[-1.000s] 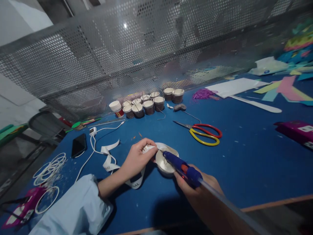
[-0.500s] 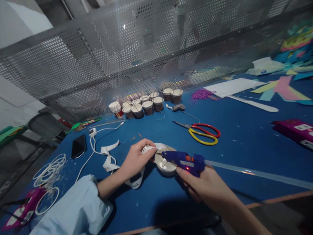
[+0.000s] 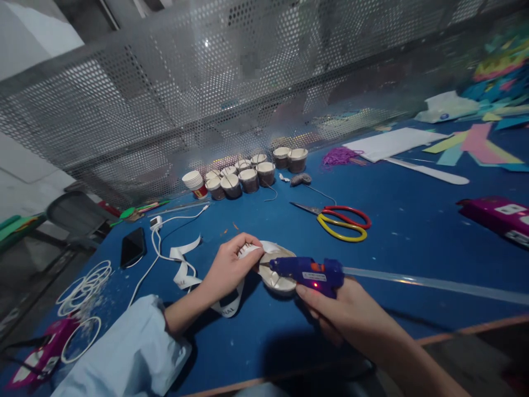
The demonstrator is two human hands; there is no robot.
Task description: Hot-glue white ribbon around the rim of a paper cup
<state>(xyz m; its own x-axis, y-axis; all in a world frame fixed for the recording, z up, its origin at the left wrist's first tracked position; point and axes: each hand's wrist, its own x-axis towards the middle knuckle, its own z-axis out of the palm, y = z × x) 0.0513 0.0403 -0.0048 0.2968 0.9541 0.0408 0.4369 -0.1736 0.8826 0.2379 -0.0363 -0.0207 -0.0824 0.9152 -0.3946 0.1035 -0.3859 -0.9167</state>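
Cup [image 3: 275, 282] at the view's six o'clock, between both hands: left hand [image 3: 231, 266] pinches white ribbon [image 3: 232, 307] at its ten-o'clock rim; right hand [image 3: 342, 310] grips a glue gun [image 3: 305, 268], nozzle over the cup. Scissors [image 3: 323, 214] lie toward its two o'clock.

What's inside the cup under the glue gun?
Inside the cup, a pale surface shows, plus something thin, too unclear to name. The glue gun in the right hand hides part.
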